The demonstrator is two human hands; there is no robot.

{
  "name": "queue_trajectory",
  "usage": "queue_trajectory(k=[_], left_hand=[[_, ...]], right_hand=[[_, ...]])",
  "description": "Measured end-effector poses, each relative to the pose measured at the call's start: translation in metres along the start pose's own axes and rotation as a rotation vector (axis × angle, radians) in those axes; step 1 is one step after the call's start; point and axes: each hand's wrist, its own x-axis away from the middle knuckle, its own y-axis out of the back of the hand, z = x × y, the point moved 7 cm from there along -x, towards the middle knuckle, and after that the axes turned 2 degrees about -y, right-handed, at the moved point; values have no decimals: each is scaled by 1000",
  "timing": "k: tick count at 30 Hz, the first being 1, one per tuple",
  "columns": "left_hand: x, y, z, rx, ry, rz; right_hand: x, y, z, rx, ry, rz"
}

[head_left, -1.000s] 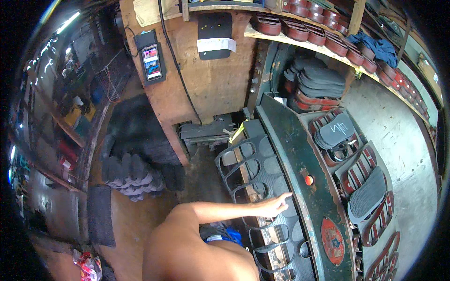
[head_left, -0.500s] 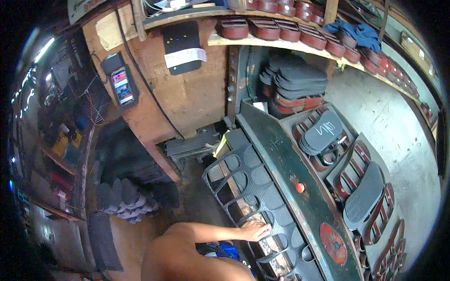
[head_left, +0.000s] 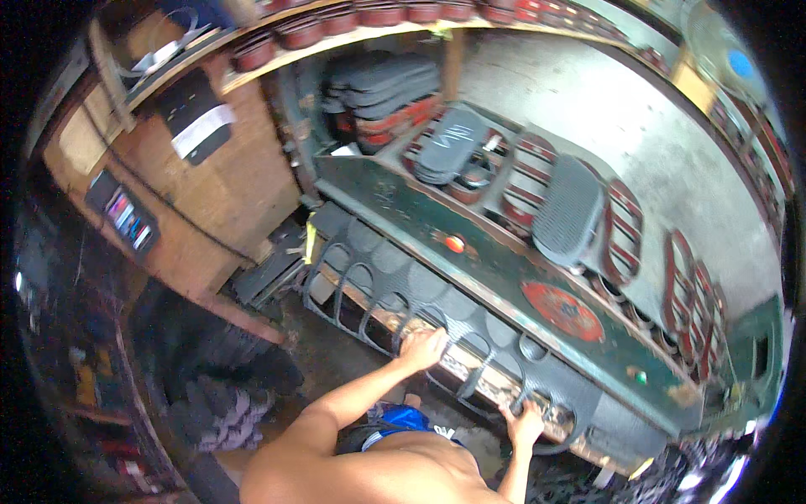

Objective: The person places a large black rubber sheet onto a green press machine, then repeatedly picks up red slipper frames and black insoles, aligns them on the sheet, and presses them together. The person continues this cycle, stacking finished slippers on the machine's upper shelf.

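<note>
A black textured rubber sheet (head_left: 457, 304) with sole-shaped cut-outs lies along the bed of a green machine (head_left: 495, 269), its holed near edge hanging over a worn wooden edge strip. My left hand (head_left: 422, 349) is closed around the thin webbing between holes, near the middle of the sheet. Farther right, my right hand (head_left: 525, 425) grips the same near edge, thumb and fingers partly hidden by the webbing. Dark sole-shaped pieces show through and behind the openings.
Red-brown sole-shaped cutting dies (head_left: 623, 231) and grey soles (head_left: 571, 210) lie on the machine top. More dies (head_left: 382, 13) line the shelf above. Stacked soles (head_left: 382, 80) stand at the back. A phone (head_left: 126, 214) hangs on the wooden panel; dark scraps (head_left: 705, 470) lie at lower right.
My view has swung right, so the bench appears farther left. My right hand, barely visible at the lower edge before, now shows on the sheet's edge. The left hand remains on the webbing.
</note>
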Motion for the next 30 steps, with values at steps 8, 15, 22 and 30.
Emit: queue_trajectory(k=[8, 15, 22, 30], left_hand=[[10, -1, -15, -134, -110, 54], [15, -12, -21, -290, -131, 111], [2, -21, -5, -273, -68, 191], [12, -14, -7, -298, -100, 140]], right_hand=[[-2, -5, -4, -85, -97, 20], [-7, -9, 5, -52, -98, 34], [-17, -20, 11, 102, -125, 165], [-3, -13, 13, 79, -28, 81]])
